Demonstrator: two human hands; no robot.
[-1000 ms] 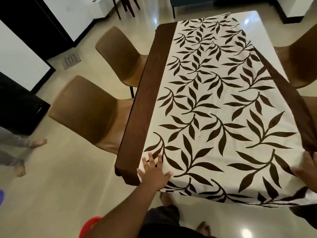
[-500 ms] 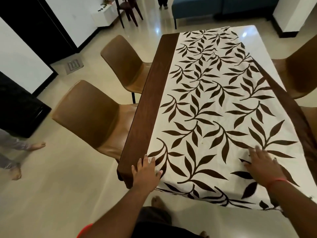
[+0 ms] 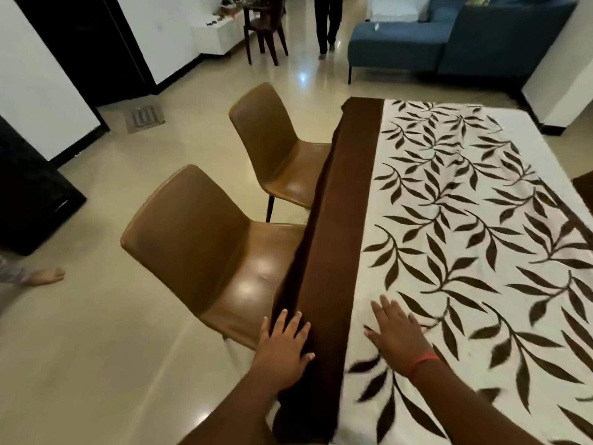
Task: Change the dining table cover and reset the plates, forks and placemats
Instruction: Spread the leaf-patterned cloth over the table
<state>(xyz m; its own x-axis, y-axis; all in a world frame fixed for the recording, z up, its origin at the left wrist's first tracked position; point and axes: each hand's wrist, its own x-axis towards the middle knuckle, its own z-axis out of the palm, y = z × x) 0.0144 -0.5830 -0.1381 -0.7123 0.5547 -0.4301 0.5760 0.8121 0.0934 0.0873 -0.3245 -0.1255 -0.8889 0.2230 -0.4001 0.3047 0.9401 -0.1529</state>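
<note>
Smoothing step: left hand (image 3: pixel 284 340) flat, fingers spread, on white leaf-patterned table cover (image 3: pixel 449 220) brown border; right hand (image 3: pixel 396 329) flat on print. Plates, forks, placemats follow.

Left hand (image 3: pixel 284 343) flat, fingers straight and slightly spread, palm down at near left, right hand (image 3: pixel 396 329) flat beside it, fingers extended, both forearms reaching forward

White leaf-print table cover (image 3: pixel 465 220), brown-bordered, spread flat over the table

Two chairs (image 3: pixel 205 252) left of the cover (image 3: pixel 465 236) (both hands (image 3: pixel 284 340) on it)
</note>
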